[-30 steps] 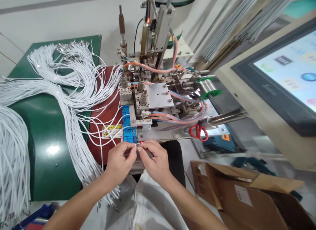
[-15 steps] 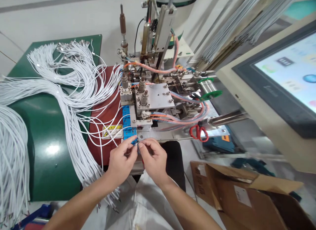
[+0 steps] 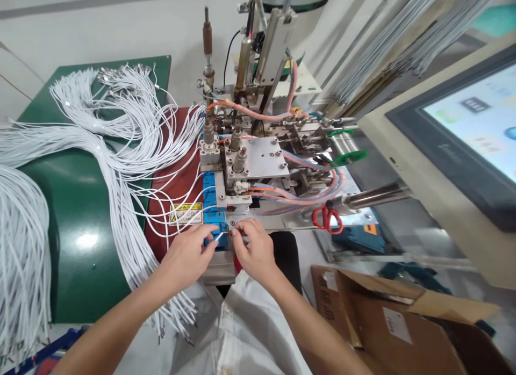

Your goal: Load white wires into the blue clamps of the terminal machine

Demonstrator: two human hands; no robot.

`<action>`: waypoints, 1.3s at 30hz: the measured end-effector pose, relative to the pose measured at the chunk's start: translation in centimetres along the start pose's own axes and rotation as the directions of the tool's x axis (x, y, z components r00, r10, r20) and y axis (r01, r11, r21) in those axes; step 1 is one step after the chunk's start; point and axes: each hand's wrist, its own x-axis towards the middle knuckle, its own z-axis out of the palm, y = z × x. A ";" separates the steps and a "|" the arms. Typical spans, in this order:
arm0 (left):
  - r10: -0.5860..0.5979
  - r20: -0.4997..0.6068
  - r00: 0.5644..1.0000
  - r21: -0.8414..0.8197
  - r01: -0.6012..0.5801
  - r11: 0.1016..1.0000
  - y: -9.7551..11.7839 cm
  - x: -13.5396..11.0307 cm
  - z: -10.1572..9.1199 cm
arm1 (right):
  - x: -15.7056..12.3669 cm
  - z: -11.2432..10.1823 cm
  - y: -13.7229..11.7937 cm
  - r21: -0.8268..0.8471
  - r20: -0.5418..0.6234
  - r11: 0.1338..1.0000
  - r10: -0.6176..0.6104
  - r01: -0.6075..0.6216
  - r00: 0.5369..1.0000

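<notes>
My left hand [image 3: 189,257] is closed around a short visible end of a white cable [image 3: 219,237], beside the front of the blue fixture blocks [image 3: 213,216]. Thin wires show at the tip of that cable. Thumb and forefinger of my right hand [image 3: 256,252] pinch at the tip, just right of the blocks; the fingers partly hide it. Several white cables run from the blue blocks to a large cable bundle [image 3: 115,197] on the left. Behind my hands stands a metal machine [image 3: 258,157] with orange and grey air hoses.
Red-handled scissors [image 3: 327,219] lie at the machine's right front edge. A solder wire spool [image 3: 346,148] with green flanges sits behind them. A touchscreen panel [image 3: 455,138] looms at right, above an opened cardboard box [image 3: 403,321]. The green tabletop [image 3: 86,246] carries more cable bundles.
My left hand has shifted slightly left and down, its fingertips drawing apart from the right hand's. The white cable end has come into view between them. The whole view has shifted slightly.
</notes>
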 end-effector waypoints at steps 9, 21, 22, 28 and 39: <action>0.046 -0.084 0.995 -0.112 -0.055 0.992 0.1 -0.1 0.3 | -0.6 0.1 -0.1 0.280 0.012 0.932 0.237 -0.231 0.971; 0.060 -0.002 0.998 -0.020 -0.060 0.998 -0.4 -0.2 -0.1 | 0.0 -0.1 -0.2 0.239 -0.042 0.968 0.087 -0.075 0.995; 0.064 0.011 0.998 -0.012 -0.064 0.998 -0.5 -0.1 -0.2 | 0.1 -0.1 0.0 0.220 -0.037 0.974 0.062 -0.053 0.997; 0.078 -0.015 0.997 0.022 -0.077 0.997 -1.2 0.2 0.3 | 0.2 0.6 0.7 0.135 -0.058 0.989 0.062 -0.054 0.996; 0.041 0.017 0.999 0.058 -0.042 0.997 -1.5 0.5 0.3 | 0.1 0.9 0.9 0.178 0.034 0.962 0.205 -0.208 0.978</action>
